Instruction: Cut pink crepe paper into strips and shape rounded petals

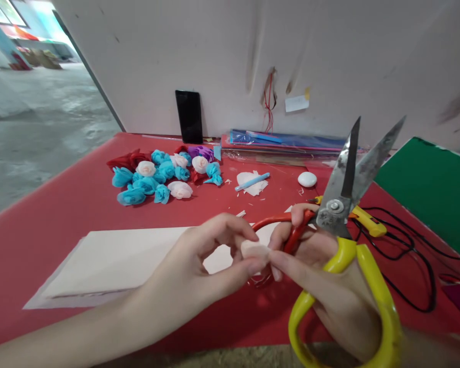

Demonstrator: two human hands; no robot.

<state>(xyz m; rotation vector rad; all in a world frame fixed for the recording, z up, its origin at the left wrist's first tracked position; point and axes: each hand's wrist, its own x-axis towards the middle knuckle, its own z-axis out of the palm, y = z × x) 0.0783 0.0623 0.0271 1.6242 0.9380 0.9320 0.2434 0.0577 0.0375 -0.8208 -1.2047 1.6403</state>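
Observation:
Between thumb and fingers, my left hand (210,255) pinches a small rolled piece of white crepe paper (255,250). My right hand (329,286) touches the other end of this piece with its thumb and fingertips. Hooked over that same hand is a pair of scissors (334,207), with one red and one yellow handle loop. Their worn metal blades stand apart and point up and away. Under my hands lies a stack of white paper sheets (118,250) on the red tabletop (30,245), partly hidden by my left hand.
Blue, white, red and purple paper flowers (145,185) are heaped at the back left. Behind are a phone (189,116) and wrapped paper (291,145). A blue pen (252,182), a white oval object (307,179), a yellow-handled tool (370,222) and a black cord (431,286) lie about.

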